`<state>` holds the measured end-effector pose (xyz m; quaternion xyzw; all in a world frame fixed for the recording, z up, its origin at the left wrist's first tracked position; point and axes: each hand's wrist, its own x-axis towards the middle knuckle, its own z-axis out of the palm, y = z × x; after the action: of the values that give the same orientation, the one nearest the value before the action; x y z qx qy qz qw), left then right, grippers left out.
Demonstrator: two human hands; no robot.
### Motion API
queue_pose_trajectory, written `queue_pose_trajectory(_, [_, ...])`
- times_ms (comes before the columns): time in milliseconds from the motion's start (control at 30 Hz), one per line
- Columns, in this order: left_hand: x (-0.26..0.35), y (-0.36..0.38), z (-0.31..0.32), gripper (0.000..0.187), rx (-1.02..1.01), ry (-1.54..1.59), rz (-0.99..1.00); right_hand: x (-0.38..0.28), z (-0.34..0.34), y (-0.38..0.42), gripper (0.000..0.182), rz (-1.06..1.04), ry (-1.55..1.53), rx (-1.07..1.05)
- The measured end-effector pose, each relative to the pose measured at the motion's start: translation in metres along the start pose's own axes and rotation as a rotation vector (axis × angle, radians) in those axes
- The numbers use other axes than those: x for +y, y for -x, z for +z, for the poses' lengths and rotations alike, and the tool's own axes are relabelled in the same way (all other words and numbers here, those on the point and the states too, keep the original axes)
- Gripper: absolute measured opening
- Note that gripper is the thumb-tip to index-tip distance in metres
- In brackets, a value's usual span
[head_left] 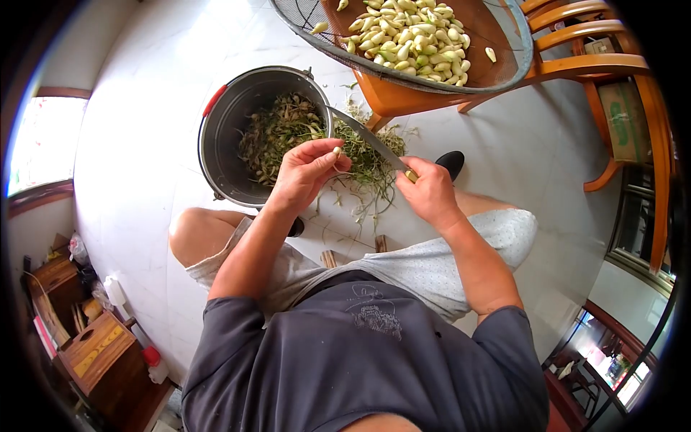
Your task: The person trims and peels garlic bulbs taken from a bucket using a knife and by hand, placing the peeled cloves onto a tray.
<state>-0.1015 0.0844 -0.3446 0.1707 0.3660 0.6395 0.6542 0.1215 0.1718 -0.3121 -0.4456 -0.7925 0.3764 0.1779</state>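
Left hand (306, 173) pinching 1 bulb (336, 152), right hand (430, 191) gripping 1 knife (367, 137), 1 bucket (216, 137)

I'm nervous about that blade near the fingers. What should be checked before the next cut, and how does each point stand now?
1. Left hand grips the bulb at its fingertips: ok.
2. Right hand closed on the knife handle: ok.
3. Blade clear of the left fingers: cannot tell, they look close.
4. Bucket below for trimmings: ok.
5. Mesh tray of peeled pieces within reach: ok.
6. Floor scraps near the feet: not ok.
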Motion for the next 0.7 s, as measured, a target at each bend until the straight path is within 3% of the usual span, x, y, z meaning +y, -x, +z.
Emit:
queue_pose_trajectory(233, [0.007, -0.003, -0.008, 0.015, 0.193, -0.452, 0.189, -0.007, -0.001, 0.001, 0.024, 0.085, -0.045, -0.053])
queue_pose_trajectory(700, [0.005, -0.007, -0.007, 0.015, 0.349, -0.407, 0.228, -0.012, -0.002, 0.004, 0.025, 0.089, -0.137, -0.036])
